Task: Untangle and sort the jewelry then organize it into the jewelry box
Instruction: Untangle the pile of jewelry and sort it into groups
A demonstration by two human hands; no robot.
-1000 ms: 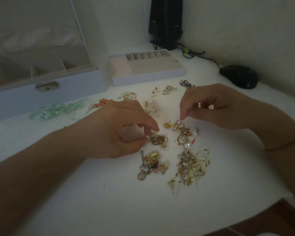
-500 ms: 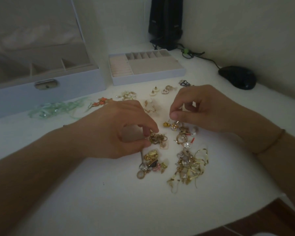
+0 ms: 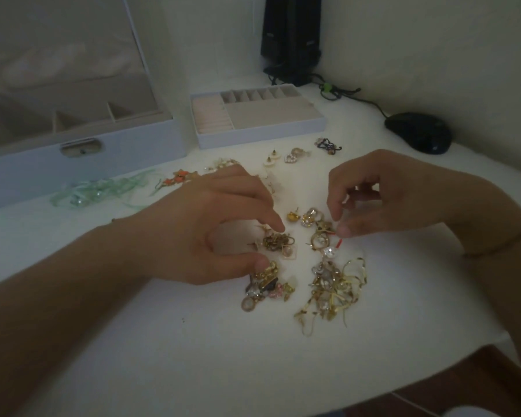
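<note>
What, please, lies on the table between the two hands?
In the head view, between the left hand and right hand lie a gold stud earring and a rhinestone earring.

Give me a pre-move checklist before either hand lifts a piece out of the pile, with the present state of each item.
1. Left hand open around the small gold cluster, thumb and forefinger not yet closed: ok.
2. Right hand holding nothing: cannot tell, its fingertips sit right at the pieces.
3. Small gold cluster free of neighbouring pieces: cannot tell.
4. Gold chain tangle untangled: not ok, still knotted.
5. Insert tray compartments free to receive pieces: ok.
6. Jewelry box lid open: ok.
</note>
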